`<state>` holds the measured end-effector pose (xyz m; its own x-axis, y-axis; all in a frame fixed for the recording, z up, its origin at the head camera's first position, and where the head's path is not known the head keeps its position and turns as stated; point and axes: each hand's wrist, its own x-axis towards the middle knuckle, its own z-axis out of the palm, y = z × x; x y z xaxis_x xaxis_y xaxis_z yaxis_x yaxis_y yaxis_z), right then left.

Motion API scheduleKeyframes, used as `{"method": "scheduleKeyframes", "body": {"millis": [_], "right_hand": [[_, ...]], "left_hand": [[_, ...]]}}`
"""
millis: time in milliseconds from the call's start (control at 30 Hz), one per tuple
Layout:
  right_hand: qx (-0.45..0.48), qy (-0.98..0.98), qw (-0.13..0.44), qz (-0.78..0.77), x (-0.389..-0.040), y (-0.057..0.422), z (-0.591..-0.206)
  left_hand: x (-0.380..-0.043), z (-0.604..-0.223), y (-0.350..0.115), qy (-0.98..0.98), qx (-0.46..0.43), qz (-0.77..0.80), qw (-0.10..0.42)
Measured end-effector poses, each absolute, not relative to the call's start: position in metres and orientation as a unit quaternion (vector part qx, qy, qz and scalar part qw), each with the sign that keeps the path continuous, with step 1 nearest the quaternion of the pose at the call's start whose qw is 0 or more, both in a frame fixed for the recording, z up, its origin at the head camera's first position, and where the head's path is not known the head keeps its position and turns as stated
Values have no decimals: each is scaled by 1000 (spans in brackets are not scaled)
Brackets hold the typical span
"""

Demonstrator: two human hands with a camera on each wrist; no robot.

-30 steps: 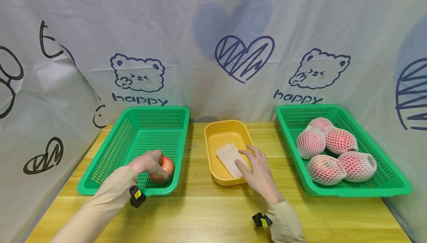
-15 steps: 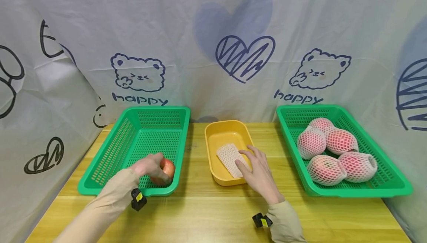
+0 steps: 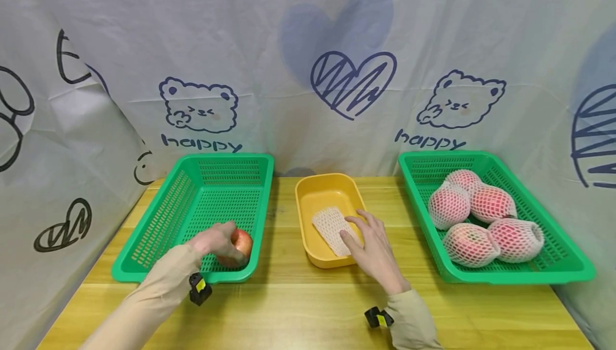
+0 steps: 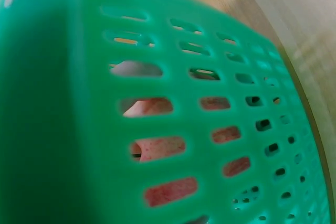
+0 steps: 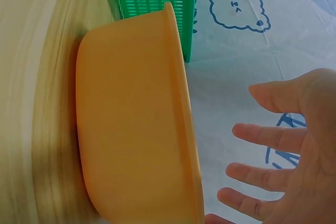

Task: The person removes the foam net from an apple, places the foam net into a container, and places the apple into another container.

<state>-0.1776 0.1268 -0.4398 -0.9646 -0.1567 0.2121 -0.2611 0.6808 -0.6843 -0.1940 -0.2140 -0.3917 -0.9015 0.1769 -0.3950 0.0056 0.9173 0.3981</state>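
Observation:
Inside the left green basket (image 3: 263, 200), near its front right corner, my left hand (image 3: 216, 242) curls round a bare red-and-yellow apple (image 3: 243, 245). The left wrist view looks through the basket's slotted wall (image 4: 89, 129), where parts of the red apple (image 4: 170, 191) and some hand skin show; the rest is hidden. Above the right rim of a yellow tray (image 3: 313, 251) my right hand (image 3: 372, 251) hovers, holding nothing, fingers spread and slightly bent. A white foam net sleeve (image 3: 332, 230) lies flat in that tray, just left of its fingertips. The right wrist view shows this hand (image 5: 299, 156) beside the tray's outer wall (image 5: 131, 119).
On the right stands another green basket (image 3: 568, 264) with several fruits in foam nets (image 3: 512, 239). A wooden table (image 3: 298, 307) carries all the containers. A white printed cloth (image 3: 289, 72) hangs behind them and along the left side.
My left hand has shifted slightly right and toward the front with the apple, then held nearly still. The right hand, foam net and netted fruits look the same.

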Motion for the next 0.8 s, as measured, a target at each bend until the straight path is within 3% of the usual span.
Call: {"method": "scheduleKeyframes", "body": {"millis": [567, 800], "right_hand": [[118, -916, 82, 375, -176, 139, -427], [140, -911, 90, 379, -172, 150, -407]], "left_hand": [[-197, -386, -216, 942, 68, 217, 248], [-199, -372, -219, 931, 90, 269, 231]]}}
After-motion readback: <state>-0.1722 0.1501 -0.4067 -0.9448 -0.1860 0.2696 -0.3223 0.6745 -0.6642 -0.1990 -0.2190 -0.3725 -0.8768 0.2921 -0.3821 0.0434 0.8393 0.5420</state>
